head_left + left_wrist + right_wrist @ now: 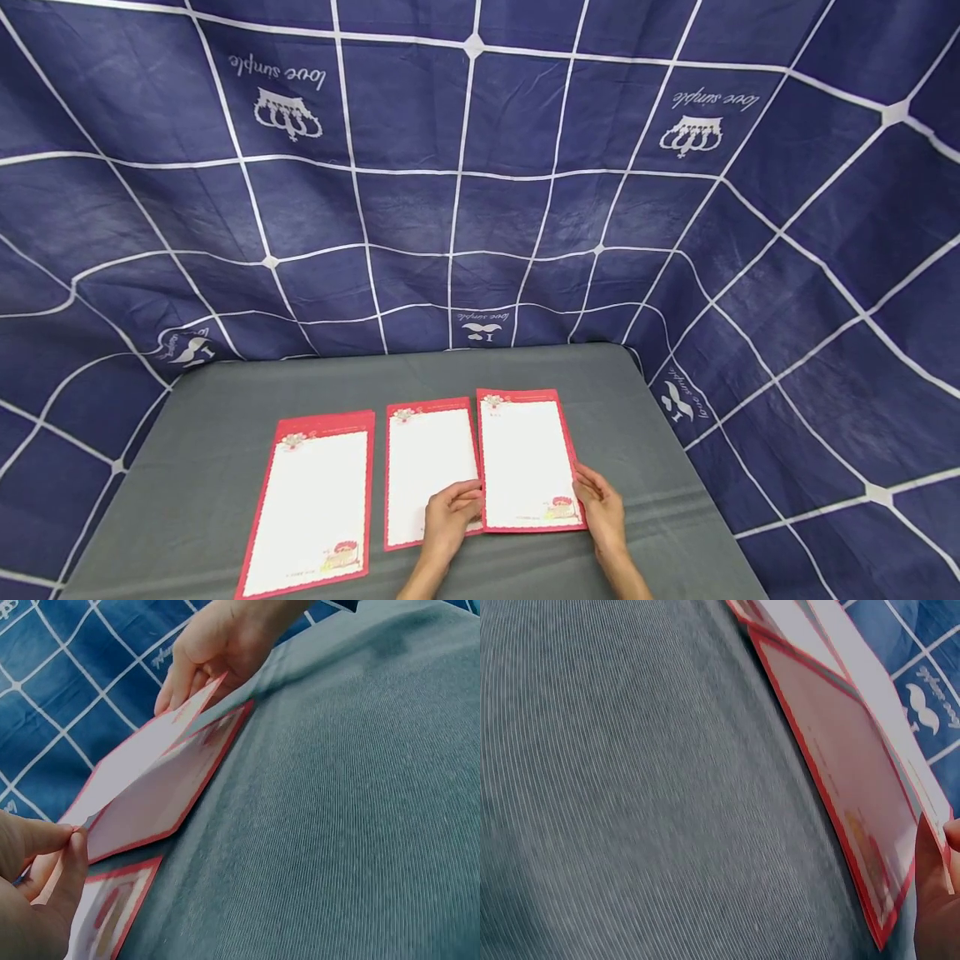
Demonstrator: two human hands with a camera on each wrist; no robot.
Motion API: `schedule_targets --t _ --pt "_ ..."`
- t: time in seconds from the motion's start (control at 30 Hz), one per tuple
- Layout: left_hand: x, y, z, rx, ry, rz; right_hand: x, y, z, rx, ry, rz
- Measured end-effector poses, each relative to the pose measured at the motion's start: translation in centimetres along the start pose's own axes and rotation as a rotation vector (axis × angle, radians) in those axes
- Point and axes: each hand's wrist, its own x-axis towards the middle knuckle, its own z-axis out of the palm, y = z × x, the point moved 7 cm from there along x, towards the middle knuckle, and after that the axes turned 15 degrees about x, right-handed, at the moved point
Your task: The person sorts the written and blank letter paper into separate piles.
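Note:
A white sheet of letter paper with a red border [528, 462] is held by its two side edges. My left hand [448, 521] pinches its left edge between thumb and fingers, while my right hand [603, 508] grips the lower right edge. Both wrist views show this sheet raised and tilted above another red-bordered sheet [161, 802] lying on the table. Close to my left hand, and partly covered by it, lies the middle red-bordered sheet [431, 467]. In the right wrist view only part of my right hand [939, 922] shows, at the edge.
Farther left on the grey cloth-covered table [202, 467] lies a third spot of red-bordered paper [311, 500], apparently more than one sheet, with edges offset at the top. A dark blue curtain [405, 208] with white grid lines hangs behind and at both sides.

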Motion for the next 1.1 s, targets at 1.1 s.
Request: schedule_targets --t 1.1 --pt "0.3 -0.4 2.5 0.001 -0.049 -0.019 1.8 0.5 -1.5 -0.186 -0.039 -0.006"
